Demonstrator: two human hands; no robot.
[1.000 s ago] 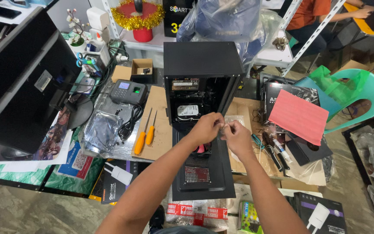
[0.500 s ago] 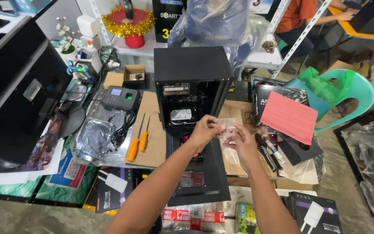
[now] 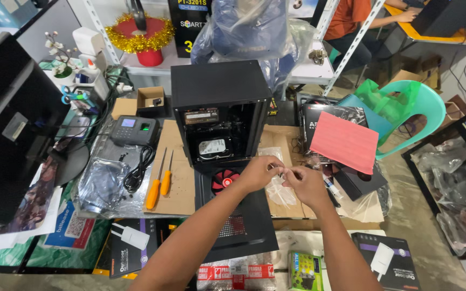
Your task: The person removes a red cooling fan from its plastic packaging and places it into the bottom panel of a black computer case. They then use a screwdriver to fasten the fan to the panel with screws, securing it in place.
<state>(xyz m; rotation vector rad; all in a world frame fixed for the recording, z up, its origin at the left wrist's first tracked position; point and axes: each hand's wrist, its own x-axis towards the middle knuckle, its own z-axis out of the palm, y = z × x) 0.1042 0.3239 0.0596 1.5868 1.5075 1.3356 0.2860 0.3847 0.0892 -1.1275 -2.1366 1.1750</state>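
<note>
Hands, left [image 3: 259, 173] and right [image 3: 304, 186], pinch a clear plastic bag [image 3: 280, 188] beside the open computer case [image 3: 219, 118].

Item count, head view:

- Black computer case [image 3: 219, 108]: one.
- Orange-handled screwdrivers: two, the longer [image 3: 155, 186] and the shorter [image 3: 166, 178].
- Red case fan [image 3: 225, 179]: one.
- Green plastic chair [image 3: 405, 108]: one.
- Pink sheet [image 3: 345, 141]: one.
- Biometric terminal [image 3: 134, 129]: one.
- Small open cardboard box [image 3: 151, 99]: one.
- Boxes picturing a white device: two, one at left [image 3: 130, 253], one at right [image 3: 386, 261].
</note>
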